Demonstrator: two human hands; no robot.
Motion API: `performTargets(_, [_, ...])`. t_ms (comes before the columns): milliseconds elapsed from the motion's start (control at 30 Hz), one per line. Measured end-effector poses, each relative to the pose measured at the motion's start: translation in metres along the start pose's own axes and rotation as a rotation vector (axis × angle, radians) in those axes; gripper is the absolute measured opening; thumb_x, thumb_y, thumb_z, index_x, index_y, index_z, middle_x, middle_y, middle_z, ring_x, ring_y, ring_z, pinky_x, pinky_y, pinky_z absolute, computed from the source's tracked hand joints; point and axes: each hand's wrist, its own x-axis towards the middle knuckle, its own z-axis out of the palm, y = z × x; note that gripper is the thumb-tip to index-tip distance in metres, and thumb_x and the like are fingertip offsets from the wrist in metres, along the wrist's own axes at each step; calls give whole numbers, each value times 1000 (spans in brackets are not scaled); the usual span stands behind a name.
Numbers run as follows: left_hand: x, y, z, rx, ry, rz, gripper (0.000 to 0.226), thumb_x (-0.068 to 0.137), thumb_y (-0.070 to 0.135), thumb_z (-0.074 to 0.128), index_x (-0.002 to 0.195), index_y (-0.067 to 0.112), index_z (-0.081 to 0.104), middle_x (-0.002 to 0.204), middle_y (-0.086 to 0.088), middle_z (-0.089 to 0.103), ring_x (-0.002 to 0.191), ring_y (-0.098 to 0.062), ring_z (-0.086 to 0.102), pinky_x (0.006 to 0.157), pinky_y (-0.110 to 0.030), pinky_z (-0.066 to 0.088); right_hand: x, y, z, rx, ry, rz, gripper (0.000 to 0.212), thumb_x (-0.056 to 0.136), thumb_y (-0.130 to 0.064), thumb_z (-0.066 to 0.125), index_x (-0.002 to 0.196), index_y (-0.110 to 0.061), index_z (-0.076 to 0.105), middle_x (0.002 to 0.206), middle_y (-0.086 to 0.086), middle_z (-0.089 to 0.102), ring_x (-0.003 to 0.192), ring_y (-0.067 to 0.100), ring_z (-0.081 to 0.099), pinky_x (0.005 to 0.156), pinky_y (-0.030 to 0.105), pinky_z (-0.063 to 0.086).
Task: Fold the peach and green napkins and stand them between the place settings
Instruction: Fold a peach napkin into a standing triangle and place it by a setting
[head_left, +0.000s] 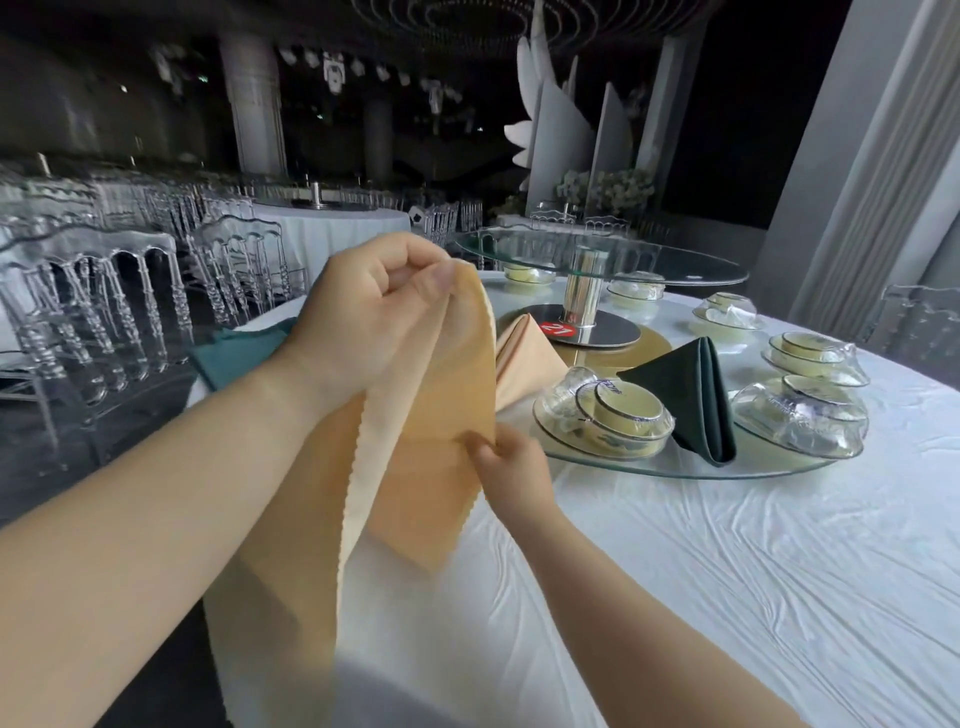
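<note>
1. The left hand is closed near the top of the peach napkin, thumb pressed against the curled fingers with the cloth pinched between them. Keep that pinch firm, since it carries the hanging weight.
2. The right hand is closed lower down, thumb and fingers nipping the napkin's right edge. It looks best placed to steer the fold, so let it guide while the left only anchors.
3. The napkin hangs in the air in front of the table, doubled over with a scalloped edge facing the camera. Line the layers up edge to edge before creasing; uneven layers probably make a fold that will not stand.
4. Lowering the cloth onto the bare tablecloth would likely give a sharper crease than working in the air.
5. A folded peach napkin and a folded green napkin stand among the wrapped bowl sets. Match their peaked shape, and mind the glass rim when setting this one down.
6. A green cloth lies at the table's left edge, apparently not yet folded.
</note>
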Motion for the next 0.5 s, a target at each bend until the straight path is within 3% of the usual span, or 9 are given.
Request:
performTargets(67, [5,4,-5,-94,44,-67,9,83,24,55,75,25,57,59,23,63,63,8,56,66,-10,42,0,12,-16,-1,61,35,39,84,-5,48,49,-14,32,41,-6,32,49,9,26,48,25,20])
performTargets(200, [6,9,-8,-151,101,-173,19,91,19,51,74,25,59,60,19,64,67,-1,56,71,-21,45,-4,15,-53,149,182,105,20,85,-2,47,69,10,47,66,9,35,66,18,29,58,27,22])
performTargets(333, [2,24,-15,-211,206,-304,24,96,17,45,76,24,57,53,17,63,54,4,58,58,-15,47,-20,-15,-104,182,246,40,27,87,-4,46,60,-9,46,62,-1,42,64,18,36,61,26,29])
performTargets(400, [-1,32,-17,-266,247,-385,25,97,17,43,76,21,56,49,14,61,45,3,56,46,-11,46,-39,-39,-132,167,227,-12,33,89,-6,48,59,-19,49,54,-8,48,57,10,42,53,19,34])
performTargets(500, [-3,50,-17,-342,282,-440,26,98,17,42,75,19,56,55,5,60,42,-2,54,39,-12,44,-79,-82,-168,201,84,-66,34,90,-8,48,57,-18,49,41,-11,46,41,3,42,39,13,33])
